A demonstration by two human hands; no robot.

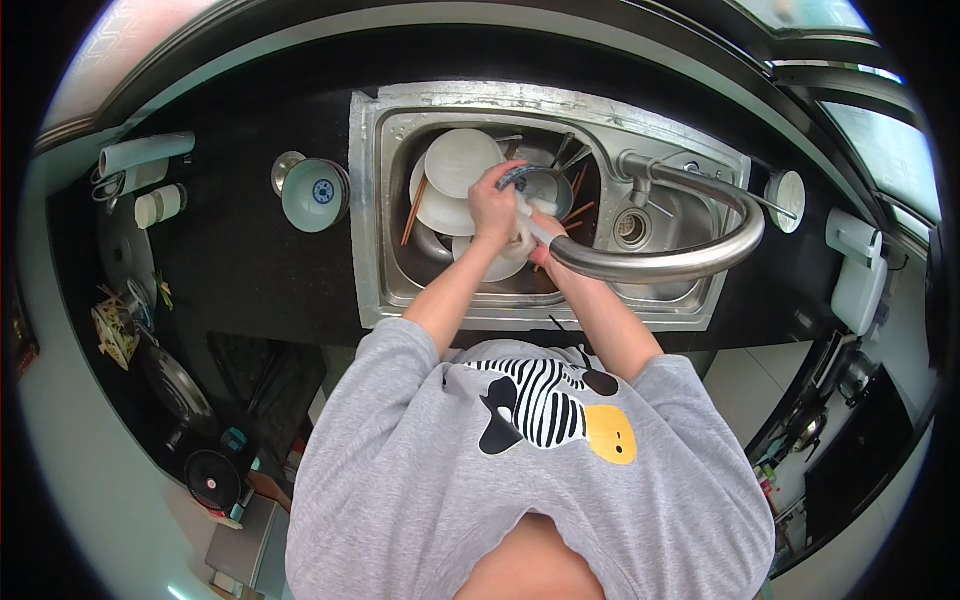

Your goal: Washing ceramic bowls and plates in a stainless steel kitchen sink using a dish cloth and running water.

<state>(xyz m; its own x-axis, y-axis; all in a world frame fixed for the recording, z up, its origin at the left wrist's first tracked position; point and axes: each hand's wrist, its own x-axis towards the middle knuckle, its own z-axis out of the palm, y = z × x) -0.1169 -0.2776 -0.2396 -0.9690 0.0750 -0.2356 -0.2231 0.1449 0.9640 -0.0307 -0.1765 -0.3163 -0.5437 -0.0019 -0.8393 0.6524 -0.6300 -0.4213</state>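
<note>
Over the left basin of a steel sink [390, 259], my left hand [493, 206] grips the rim of a blue-patterned bowl [513, 175]. My right hand [549, 229] is close beside it, partly hidden by the faucet spout [652, 264], with a wet whitish cloth [519, 244] at its fingers. Water runs from the spout between my hands. Behind the hands lies another bowl [562, 193], whose inside holds something white. White plates [463, 161] are stacked at the basin's left, with brown chopsticks [414, 210] leaning on them. Spoon or ladle handles [564, 148] stick up at the back.
Left of the sink stand stacked bowls [311, 196] and a small metal cup [287, 171] on the black counter [247, 262]. The curved spout reaches over the smaller right basin [679, 225]. A white container [786, 201] sits right of the sink. Pan lids [176, 382] are farther left.
</note>
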